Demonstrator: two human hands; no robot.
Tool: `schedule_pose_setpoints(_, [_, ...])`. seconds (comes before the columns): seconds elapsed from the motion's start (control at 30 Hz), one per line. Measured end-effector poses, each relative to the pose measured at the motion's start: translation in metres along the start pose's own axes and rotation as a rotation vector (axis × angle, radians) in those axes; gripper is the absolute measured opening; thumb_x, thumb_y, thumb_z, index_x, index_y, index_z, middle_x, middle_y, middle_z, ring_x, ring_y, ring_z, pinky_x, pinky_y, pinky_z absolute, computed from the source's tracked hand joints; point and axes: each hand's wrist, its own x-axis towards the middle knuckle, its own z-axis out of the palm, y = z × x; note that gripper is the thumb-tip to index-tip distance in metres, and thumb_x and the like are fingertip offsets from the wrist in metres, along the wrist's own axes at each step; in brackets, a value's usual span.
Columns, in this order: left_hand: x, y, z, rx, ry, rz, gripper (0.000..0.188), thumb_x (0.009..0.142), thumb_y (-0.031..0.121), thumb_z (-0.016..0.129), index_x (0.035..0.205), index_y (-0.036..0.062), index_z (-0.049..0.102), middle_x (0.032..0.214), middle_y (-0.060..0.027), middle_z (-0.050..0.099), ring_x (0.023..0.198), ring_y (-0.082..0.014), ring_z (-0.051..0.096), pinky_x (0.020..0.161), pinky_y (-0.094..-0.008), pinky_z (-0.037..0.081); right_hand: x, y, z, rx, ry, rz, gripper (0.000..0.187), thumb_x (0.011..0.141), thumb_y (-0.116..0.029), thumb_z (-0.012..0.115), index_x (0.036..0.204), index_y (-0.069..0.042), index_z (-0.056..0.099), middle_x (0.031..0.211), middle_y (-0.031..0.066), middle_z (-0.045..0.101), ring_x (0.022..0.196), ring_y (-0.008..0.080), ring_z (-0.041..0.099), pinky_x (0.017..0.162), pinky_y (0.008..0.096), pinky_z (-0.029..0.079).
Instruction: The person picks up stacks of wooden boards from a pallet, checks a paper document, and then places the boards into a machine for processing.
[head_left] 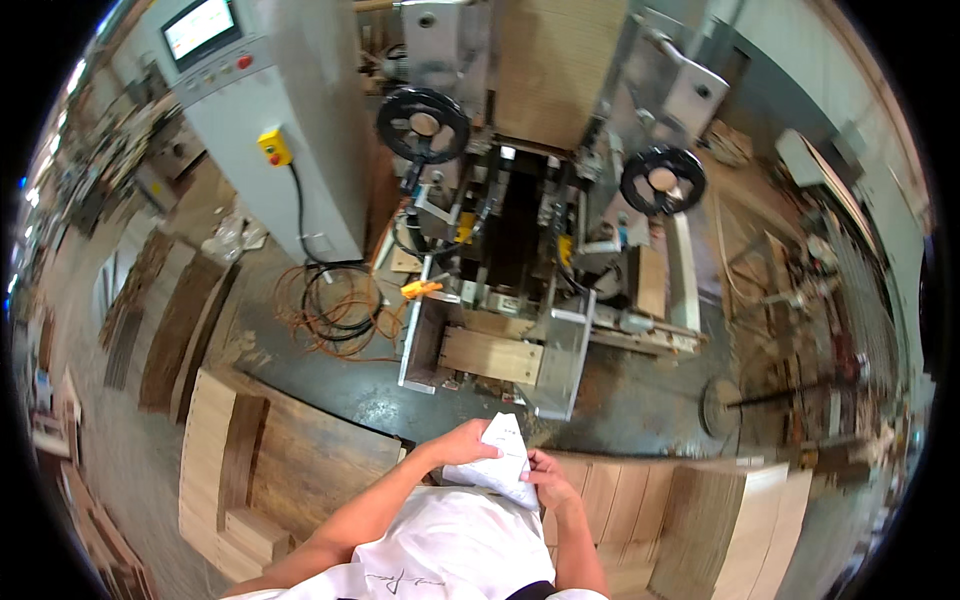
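Note:
My left hand (460,445) pinches a folded white sheet of paper (503,462) by its left side, in front of my white shirt. At the paper's right edge, my right hand (555,482) grips it between thumb and fingers. One corner of the paper points up and away from me, and faint marks show on it. Both forearms come in from the lower edge. Past the paper stands a machine, with a wooden board (492,355) lying between two metal side plates at its near end.
Two black handwheels (424,124) flank the machine's middle. A grey control cabinet (285,130) with a screen stands at left, near coiled orange and black cables (335,310) on the floor. Stacked wooden boards (205,460) lie at my left, more wooden pieces (705,530) at my right.

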Motion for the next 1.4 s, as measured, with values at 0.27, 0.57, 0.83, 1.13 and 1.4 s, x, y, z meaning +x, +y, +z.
schedule_pose_setpoints(0.27, [-0.093, -0.006, -0.044, -0.347, 0.565, -0.046, 0.044, 0.079, 0.008, 0.072, 0.12, -0.0012, 0.06, 0.112, -0.008, 0.067, 0.102, -0.0163, 0.061, 0.092, -0.0322, 0.048, 0.066, -0.034, 0.065, -0.382, -0.334, 0.371, 0.054, 0.088, -0.024, 0.066, 0.131, 0.004, 0.05, 0.123, 0.0077, 0.059, 0.112, 0.016, 0.053, 0.099, 0.0307, 0.04])
schedule_pose_setpoints(0.57, [-0.217, -0.106, -0.04, -0.802, 1.12, 0.206, 0.061, 0.078, 0.009, 0.071, 0.133, -0.0021, 0.047, 0.124, -0.0112, 0.06, 0.11, -0.0195, 0.059, 0.095, -0.0336, 0.047, 0.149, -0.008, 0.201, -0.557, -0.288, 0.362, 0.034, 0.081, -0.001, 0.066, 0.114, 0.005, 0.063, 0.109, 0.0098, 0.068, 0.098, 0.0187, 0.063, 0.093, 0.0325, 0.046])
schedule_pose_setpoints(0.83, [-0.259, -0.171, -0.043, -0.919, 1.385, -0.02, 0.033, 0.086, 0.011, 0.067, 0.114, -0.0059, 0.062, 0.103, -0.0112, 0.069, 0.089, -0.0178, 0.065, 0.081, -0.0318, 0.051, 0.223, 0.043, 0.294, -0.471, -0.224, 0.395, 0.036, 0.084, 0.0, 0.061, 0.12, 0.004, 0.059, 0.113, 0.0128, 0.066, 0.103, 0.0238, 0.063, 0.093, 0.0365, 0.046])
schedule_pose_setpoints(1.13, [-0.251, -0.235, -0.131, -1.104, 1.664, -0.021, 0.03, 0.09, 0.007, 0.062, 0.118, -0.0045, 0.059, 0.108, -0.0116, 0.067, 0.093, -0.0195, 0.064, 0.083, -0.0327, 0.05, 0.357, 0.077, 0.363, -0.639, -0.1, 0.504, 0.038, 0.095, -0.026, 0.057, 0.125, -0.003, 0.053, 0.116, 0.0121, 0.059, 0.107, 0.0255, 0.058, 0.091, 0.0407, 0.047])
schedule_pose_setpoints(1.4, [-0.238, -0.256, -0.276, -1.255, 1.737, -0.136, 0.035, 0.088, 0.001, 0.06, 0.122, -0.0068, 0.056, 0.116, -0.0145, 0.064, 0.101, -0.0231, 0.063, 0.088, -0.0351, 0.049, 0.597, 0.046, 0.371, -0.953, 0.097, 0.326, 0.043, 0.088, -0.034, 0.066, 0.118, -0.005, 0.053, 0.112, 0.0104, 0.054, 0.104, 0.0275, 0.055, 0.085, 0.0455, 0.047])
